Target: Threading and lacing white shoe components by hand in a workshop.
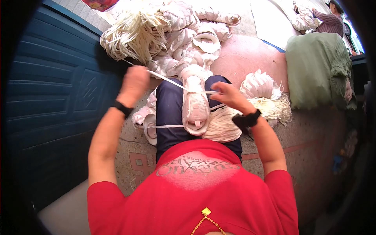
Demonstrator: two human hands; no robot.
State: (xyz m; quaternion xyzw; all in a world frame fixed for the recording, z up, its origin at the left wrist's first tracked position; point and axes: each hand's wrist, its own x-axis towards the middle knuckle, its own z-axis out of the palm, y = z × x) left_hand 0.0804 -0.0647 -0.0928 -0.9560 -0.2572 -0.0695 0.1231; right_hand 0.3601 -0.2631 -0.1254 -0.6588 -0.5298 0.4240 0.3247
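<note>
A pale pink and white shoe upper (pixel 197 107) rests on my lap between my thighs, heel toward me. White shoelace (pixel 168 79) runs taut from its lacing area up to my left hand (pixel 135 84), which is closed on it and slightly blurred. On the other side, my right hand (pixel 230 95) pinches a short stretch of lace near the shoe's right edge. A second white strand stretches left from the shoe's heel area to another shoe upper (pixel 150 129) beside my left thigh. On my right thigh lies a bundle of loose cream laces (pixel 224 127).
Ahead are heaped shoe uppers (pixel 178 49) and a thick bunch of laces (pixel 135 35). More uppers (pixel 258 85) lie right. A blue panelled door (pixel 55 86) stands left. A green cloth-covered bulk (pixel 315 70) is at right; another person (pixel 331 21) sits beyond.
</note>
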